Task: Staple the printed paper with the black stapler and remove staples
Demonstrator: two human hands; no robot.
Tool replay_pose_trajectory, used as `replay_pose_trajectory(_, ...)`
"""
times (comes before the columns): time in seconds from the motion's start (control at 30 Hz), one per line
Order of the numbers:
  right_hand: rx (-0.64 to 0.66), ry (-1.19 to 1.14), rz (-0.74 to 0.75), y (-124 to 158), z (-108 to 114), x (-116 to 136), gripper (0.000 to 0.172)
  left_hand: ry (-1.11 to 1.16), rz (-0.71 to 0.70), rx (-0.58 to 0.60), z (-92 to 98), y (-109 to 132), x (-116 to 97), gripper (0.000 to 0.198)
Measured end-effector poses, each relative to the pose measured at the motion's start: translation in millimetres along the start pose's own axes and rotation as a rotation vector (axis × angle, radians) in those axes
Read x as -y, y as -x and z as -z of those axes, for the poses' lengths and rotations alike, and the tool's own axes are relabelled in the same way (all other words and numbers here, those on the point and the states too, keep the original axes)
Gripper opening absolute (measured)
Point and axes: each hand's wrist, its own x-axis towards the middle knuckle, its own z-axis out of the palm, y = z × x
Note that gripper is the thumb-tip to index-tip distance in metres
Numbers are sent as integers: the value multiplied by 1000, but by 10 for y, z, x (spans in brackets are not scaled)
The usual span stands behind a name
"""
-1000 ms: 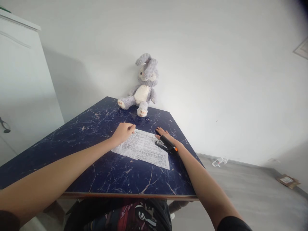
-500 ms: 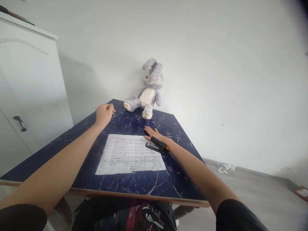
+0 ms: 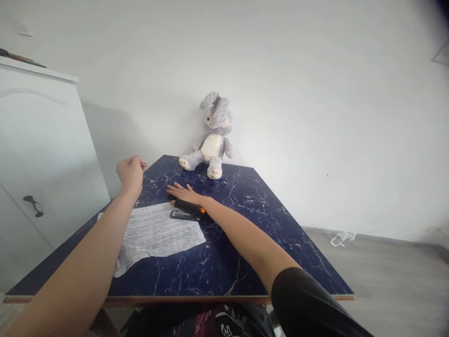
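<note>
My right hand [image 3: 185, 193] lies flat on the blue marbled table, fingers stretched out and spread. Along the near side of its thumb and wrist is a black stapler [image 3: 186, 210] with an orange part, lying over the upper right of a printed paper sheet [image 3: 157, 234]. The sheet's left part is creased, and my left forearm hides some of it. My left hand [image 3: 130, 174] is held in a fist above the table's left edge, with nothing visible in it.
A grey plush rabbit [image 3: 213, 135] sits at the table's [image 3: 259, 262] far end against the white wall. A white cabinet [image 3: 38, 140] stands on the left. Some clear plastic packaging [image 3: 342, 238] lies on the floor at the right.
My right hand has swept left across the table, and the stapler and paper have shifted left with it. The sheet's left side has crumpled. My left fist has moved left.
</note>
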Motion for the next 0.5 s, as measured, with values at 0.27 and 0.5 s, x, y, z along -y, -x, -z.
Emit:
replay_pose_trajectory(0.27,-4,178,-122,678,80,-165,62,84,-130,121,-76,222,-344,22)
replay_pose_trajectory(0.5,-33,228,-254,1669,291,-403,65,313,-353,664,185,1234,-1217,34)
